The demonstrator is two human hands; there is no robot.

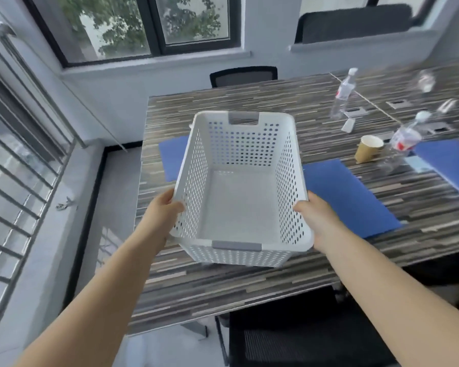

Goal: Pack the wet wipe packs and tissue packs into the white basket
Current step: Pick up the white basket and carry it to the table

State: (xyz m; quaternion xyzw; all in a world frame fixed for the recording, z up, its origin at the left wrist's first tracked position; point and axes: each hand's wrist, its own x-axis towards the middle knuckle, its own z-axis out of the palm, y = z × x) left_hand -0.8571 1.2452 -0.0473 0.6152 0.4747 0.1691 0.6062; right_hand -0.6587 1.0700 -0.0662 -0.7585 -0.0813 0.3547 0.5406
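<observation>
A white perforated basket (243, 144) with grey handles is over the striped table, empty inside. My left hand (164, 207) grips its left rim near the front corner. My right hand (314, 215) grips the right rim opposite. The basket looks tilted toward me, and I cannot tell whether its base rests on the table. No wet wipe packs or tissue packs are in view.
Blue mats (353, 200) lie on the table (223, 287) under and beside the basket. A paper cup (367, 149) and plastic bottles (343, 96) stand at the right. A black chair (302, 335) is below the table's front edge, a metal railing (24, 160) at left.
</observation>
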